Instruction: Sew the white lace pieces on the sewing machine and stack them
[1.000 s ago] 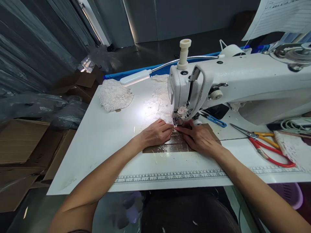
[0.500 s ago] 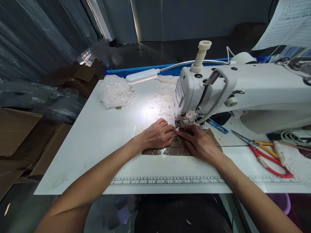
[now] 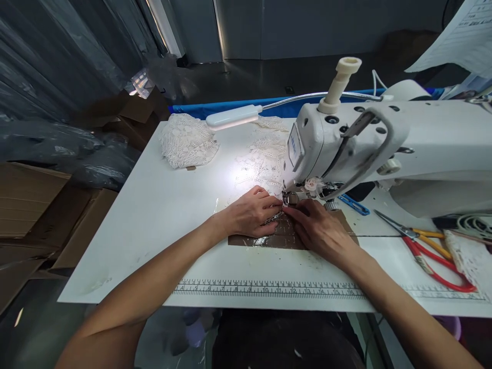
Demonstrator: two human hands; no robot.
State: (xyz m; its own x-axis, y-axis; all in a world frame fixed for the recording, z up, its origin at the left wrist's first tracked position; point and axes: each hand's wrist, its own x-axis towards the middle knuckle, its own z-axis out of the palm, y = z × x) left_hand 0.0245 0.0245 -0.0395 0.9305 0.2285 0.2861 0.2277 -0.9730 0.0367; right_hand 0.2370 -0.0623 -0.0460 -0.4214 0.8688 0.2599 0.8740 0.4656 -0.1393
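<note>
My left hand [image 3: 251,212] and my right hand [image 3: 319,229] lie on the white table [image 3: 154,215] just in front of the needle of a white sewing machine [image 3: 384,148]. Their fingertips meet under the presser foot [image 3: 289,199] and pinch a small pale lace piece that I can barely make out. Both hands rest on a brown taped patch [image 3: 277,237] on the table. More white lace [image 3: 261,159] trails behind the needle under the lamp's light.
A heap of white lace [image 3: 188,141] sits at the table's back left, beside a gooseneck lamp [image 3: 232,117]. Red and yellow scissors [image 3: 430,248] and blue snips [image 3: 355,205] lie right of the machine. A printed ruler [image 3: 269,289] runs along the front edge. Cardboard boxes [image 3: 31,215] stand left.
The view has shifted, so the machine sits further right in frame. Both hands stay at the needle with fingertips together, barely moving.
</note>
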